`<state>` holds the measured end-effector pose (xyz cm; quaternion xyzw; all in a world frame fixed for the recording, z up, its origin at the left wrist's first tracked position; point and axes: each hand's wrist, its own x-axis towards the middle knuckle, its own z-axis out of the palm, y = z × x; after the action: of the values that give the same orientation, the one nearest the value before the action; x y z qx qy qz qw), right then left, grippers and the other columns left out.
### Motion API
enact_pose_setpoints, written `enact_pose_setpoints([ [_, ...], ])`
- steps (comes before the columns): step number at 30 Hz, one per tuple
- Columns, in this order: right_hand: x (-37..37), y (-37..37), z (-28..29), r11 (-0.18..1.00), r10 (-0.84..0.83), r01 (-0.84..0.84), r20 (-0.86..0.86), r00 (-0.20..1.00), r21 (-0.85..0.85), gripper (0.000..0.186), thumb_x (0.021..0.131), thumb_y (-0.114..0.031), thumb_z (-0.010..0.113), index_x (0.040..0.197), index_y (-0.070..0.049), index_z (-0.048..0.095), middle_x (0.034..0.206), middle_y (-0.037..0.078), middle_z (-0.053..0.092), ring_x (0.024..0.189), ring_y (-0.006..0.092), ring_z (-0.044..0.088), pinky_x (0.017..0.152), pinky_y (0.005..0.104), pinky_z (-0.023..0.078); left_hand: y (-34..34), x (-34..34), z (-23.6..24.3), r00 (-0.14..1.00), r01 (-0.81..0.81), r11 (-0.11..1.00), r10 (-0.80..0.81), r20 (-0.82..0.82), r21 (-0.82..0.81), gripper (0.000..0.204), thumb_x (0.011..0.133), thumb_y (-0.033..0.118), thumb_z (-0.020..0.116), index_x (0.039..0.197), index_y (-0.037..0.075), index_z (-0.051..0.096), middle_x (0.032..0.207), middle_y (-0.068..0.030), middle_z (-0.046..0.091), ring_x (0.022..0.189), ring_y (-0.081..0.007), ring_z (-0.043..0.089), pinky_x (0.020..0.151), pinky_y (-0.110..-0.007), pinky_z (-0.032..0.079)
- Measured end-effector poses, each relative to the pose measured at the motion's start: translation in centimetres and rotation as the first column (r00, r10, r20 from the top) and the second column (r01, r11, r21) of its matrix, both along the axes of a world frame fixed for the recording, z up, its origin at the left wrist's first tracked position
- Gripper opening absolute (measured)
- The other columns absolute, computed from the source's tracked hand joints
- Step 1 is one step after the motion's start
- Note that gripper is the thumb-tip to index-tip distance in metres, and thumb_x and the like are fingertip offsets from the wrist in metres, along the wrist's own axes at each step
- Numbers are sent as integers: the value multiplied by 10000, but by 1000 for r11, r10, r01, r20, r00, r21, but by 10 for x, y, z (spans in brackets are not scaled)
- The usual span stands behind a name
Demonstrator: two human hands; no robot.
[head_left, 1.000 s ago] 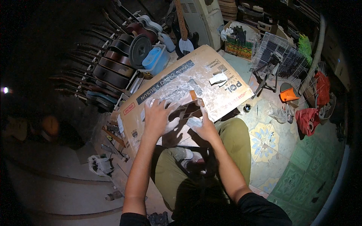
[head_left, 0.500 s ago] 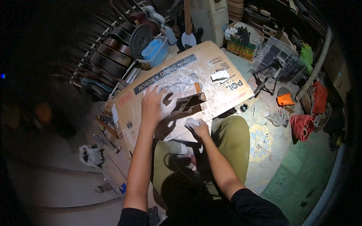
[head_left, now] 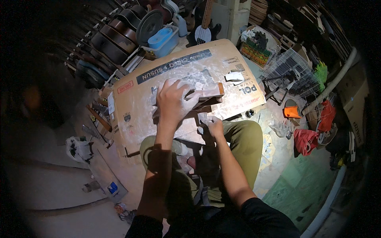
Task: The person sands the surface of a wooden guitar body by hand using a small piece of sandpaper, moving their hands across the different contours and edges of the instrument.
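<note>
My left hand (head_left: pixel 174 98), dusted with white powder, is closed over a powdery wooden piece, its fingers wrapped over the top. The piece's brown end (head_left: pixel 220 89) shows to the right, and its underside is in shadow. Close to its near side, my right hand (head_left: pixel 214 127) is pinched around a small pale scrap (head_left: pixel 202 118), whose kind I cannot make out. Under both hands lies a large flattened cardboard sheet (head_left: pixel 139 107), smeared with white dust. Folded white pieces (head_left: pixel 235 76) rest on its right part.
Guitars (head_left: pixel 113 39) stand in a row at the far left, beside a blue plastic tub (head_left: pixel 166 47). Right of the cardboard are a white wire rack (head_left: pixel 295 71), an orange object (head_left: pixel 292 112) and a red cloth (head_left: pixel 306 141). A white plastic bag (head_left: pixel 78 149) lies left.
My left hand and the wooden piece have shifted right across the cardboard. My right hand has risen closer to the piece, and the pale scrap shows between its fingers. The whole view has tilted slightly.
</note>
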<state>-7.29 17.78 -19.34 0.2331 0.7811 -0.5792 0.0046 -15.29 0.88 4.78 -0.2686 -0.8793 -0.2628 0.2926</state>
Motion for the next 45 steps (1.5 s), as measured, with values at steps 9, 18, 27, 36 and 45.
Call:
enact_pose_setpoints([
  [9, 8, 14, 75, 987, 145, -154, -157, 977, -44, 156, 925, -159, 720, 933, -3, 729, 881, 39, 715, 715, 109, 585, 694, 291, 488, -5, 3, -4, 998, 42, 996, -46, 52, 73, 282, 662, 248, 866, 889, 109, 774, 990, -38, 728, 968, -302, 656, 842, -415, 522],
  [18, 47, 30, 176, 939, -53, -20, -203, 978, -342, 110, 923, -83, 639, 874, -38, 551, 833, 32, 577, 662, 72, 482, 605, 257, 460, -5, 9, -4, 990, 39, 996, -50, 135, 81, 391, 684, 280, 849, 1014, 88, 768, 1094, -95, 710, 1018, -350, 650, 885, -436, 524],
  [27, 31, -10, 217, 887, 159, 72, -448, 880, 456, 474, 813, -46, 700, 1283, -25, 642, 1116, 203, 555, 1020, 360, 573, 924, 412, 478, -3, 19, 5, 966, -6, 1000, 12, 258, -24, 322, 767, 218, 773, 1072, 118, 770, 1184, -121, 697, 1064, -351, 639, 920, -475, 496],
  [36, 19, -30, 207, 754, 243, 113, -435, 867, 647, 527, 804, 24, 665, 1329, -17, 640, 1222, 213, 540, 1090, 363, 597, 918, 405, 513, 1, 21, 0, 976, -45, 998, 53, 211, -41, 273, 762, 145, 740, 1029, 123, 790, 1194, -118, 708, 1088, -345, 644, 909, -456, 498],
  [45, 16, -36, 202, 697, 301, 111, -430, 851, 708, 561, 798, 112, 557, 1348, 12, 612, 1238, 216, 531, 922, 314, 601, 807, 375, 518, 6, 19, 0, 990, -77, 993, 86, 113, -84, 200, 791, 90, 660, 922, 134, 804, 1096, -54, 709, 1013, -299, 629, 849, -446, 489],
])
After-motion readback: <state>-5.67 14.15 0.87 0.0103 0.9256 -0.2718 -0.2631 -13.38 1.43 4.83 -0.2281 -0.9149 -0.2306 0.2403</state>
